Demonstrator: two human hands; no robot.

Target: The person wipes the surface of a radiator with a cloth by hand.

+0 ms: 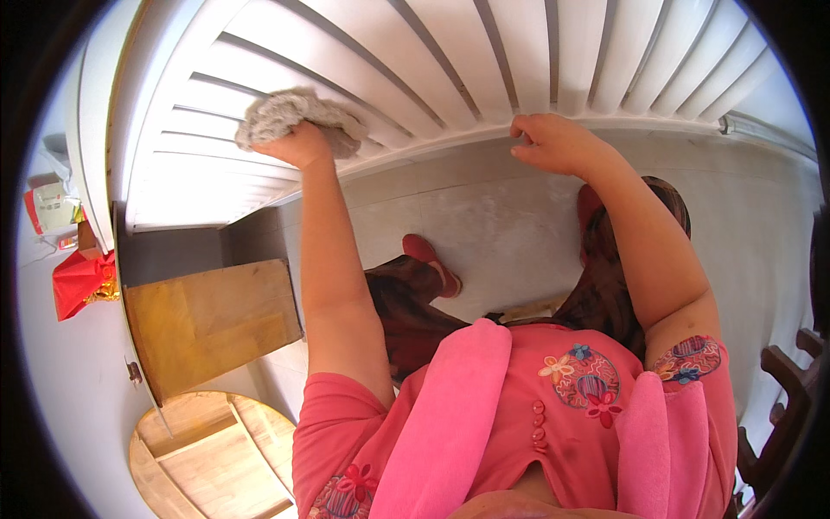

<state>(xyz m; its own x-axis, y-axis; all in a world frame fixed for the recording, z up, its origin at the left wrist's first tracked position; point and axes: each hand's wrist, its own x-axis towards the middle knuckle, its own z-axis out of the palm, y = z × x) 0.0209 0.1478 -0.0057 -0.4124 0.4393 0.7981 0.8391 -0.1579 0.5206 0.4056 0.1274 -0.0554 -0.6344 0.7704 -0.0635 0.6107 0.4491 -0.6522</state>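
Note:
My left hand (298, 144) presses a crumpled grey cloth (285, 115) against the slats of a white column radiator (415, 58). The cloth bunches around my fingers and covers parts of several slats. Farther right, my right hand (551, 144) hovers by the radiator's lower rail, its fingers loosely curled with a gap to the thumb. Nothing shows in that hand; whether its fingertips touch the rail I cannot tell.
A pale tiled floor (506, 207) lies under my red shoes. To the left are a wooden board (214, 324), a round wooden tabletop (214, 447) and a red bag (81, 285). A pipe (758, 130) leaves the radiator at right; dark wooden furniture (788, 396) stands beside me.

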